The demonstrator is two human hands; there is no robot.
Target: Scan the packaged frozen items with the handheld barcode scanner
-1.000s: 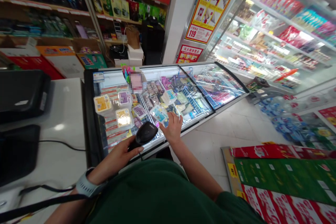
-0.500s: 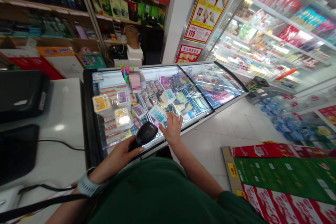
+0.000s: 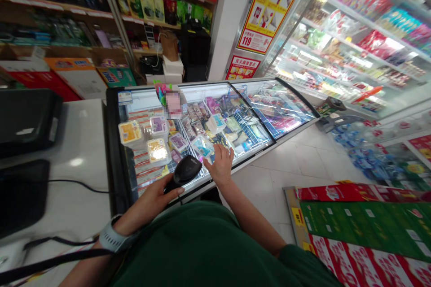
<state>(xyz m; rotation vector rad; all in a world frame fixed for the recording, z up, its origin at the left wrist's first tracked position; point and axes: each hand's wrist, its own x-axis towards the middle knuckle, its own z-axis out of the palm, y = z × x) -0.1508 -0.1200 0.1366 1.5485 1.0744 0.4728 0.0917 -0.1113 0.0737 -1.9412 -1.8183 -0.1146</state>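
Note:
My left hand is wrapped round the handle of a black barcode scanner, whose head points toward the freezer. With fingers apart, my right hand hovers over or rests on the near edge of the glass; contact is hard to judge. Just beyond its fingertips lies a clear tub with a blue label. Another blue-labelled tub sits a little farther back. To the left on the glass top are an orange-labelled tub, a purple-labelled tub and a yellow-labelled tub.
The chest freezer holds packaged goods in wire baskets under its glass. A counter with black devices adjoins it on the left. Stacked cartons stand at right, bottled water behind them. Shelves line the back.
Almost nothing differs. The scanner in my left hand has shifted very slightly left; my right hand and the tubs stay where they were.

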